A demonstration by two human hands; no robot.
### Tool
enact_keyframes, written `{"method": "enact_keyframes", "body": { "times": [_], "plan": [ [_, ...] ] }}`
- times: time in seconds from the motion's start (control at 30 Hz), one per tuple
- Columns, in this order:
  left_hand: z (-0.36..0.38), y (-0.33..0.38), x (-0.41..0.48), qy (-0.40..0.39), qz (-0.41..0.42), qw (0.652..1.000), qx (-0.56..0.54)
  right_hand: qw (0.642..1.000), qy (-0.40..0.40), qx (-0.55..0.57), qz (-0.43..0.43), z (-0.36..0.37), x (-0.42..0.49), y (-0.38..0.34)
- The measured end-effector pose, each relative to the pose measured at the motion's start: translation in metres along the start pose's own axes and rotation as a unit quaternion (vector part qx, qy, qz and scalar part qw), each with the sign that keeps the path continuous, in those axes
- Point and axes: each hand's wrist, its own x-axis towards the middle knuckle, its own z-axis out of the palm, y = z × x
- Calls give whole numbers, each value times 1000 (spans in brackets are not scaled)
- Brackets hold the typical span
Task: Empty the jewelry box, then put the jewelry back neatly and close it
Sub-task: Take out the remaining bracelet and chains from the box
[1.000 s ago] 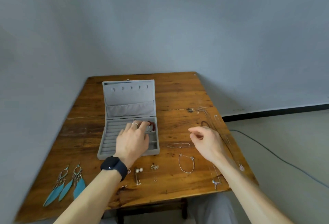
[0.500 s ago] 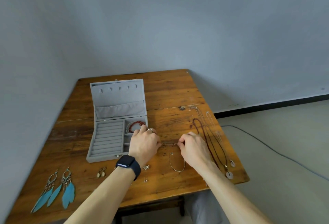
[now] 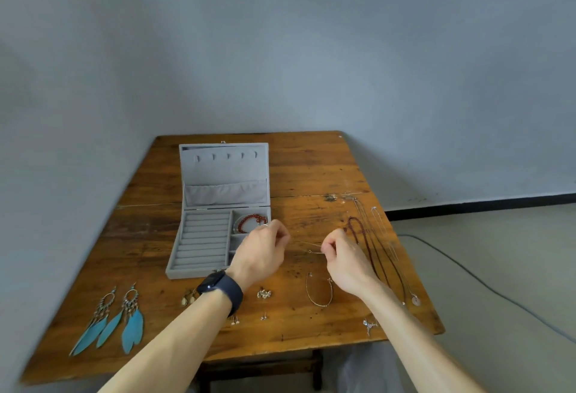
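A worn wooden table [image 3: 311, 168] of dark, scuffed planks stands in a corner of plain grey-blue walls. To the right a pale floor [image 3: 498, 236] meets a black skirting strip [image 3: 483, 204], and a thin cable [image 3: 467, 271] trails across it.

The grey jewelry box [image 3: 202, 243] sits on the left half of the table with its lid raised. A red bead bracelet [image 3: 249, 221] lies in its far right compartment.

Just right of the box, the left hand [image 3: 261, 255], with a dark watch [image 3: 223, 291] at the wrist, and the right hand [image 3: 346, 264] hover above the wood. The fingers of both are curled, each pinching an end of a thin silver chain [image 3: 311, 250] stretched between them.

On the table lie two blue feather earrings [image 3: 109, 321] near the left front, small earrings [image 3: 264, 293] and a thin bangle [image 3: 319, 291] below the hands, and dark cord necklaces [image 3: 374, 252] along the right edge
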Motion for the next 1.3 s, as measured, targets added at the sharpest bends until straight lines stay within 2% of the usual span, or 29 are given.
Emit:
{"method": "enact_keyframes", "body": {
  "times": [0.1,0.3,0.57,0.77,0.97,1.13,1.3],
  "plan": [
    [-15,-9,-5,26,3,1000,-3,999,0,43,-20,0,-2,-16],
    [-43,-41,-23,76,51,982,165,993,-61,23,-95,9,3,-48],
    [-55,-67,-27,60,-6,962,266,991,55,3,-124,45,24,-80],
    [-54,-58,-10,36,-62,954,290,975,89,-100,-177,58,38,-86],
    [-53,-50,2,1,-57,936,347,946,52,-210,-242,62,45,-87],
    [-51,-49,7,-12,-49,920,388,956,86,-176,-219,67,44,-78],
    [-48,-59,-2,16,-58,941,333,969,96,-124,-191,68,30,-65]
  ]
}}
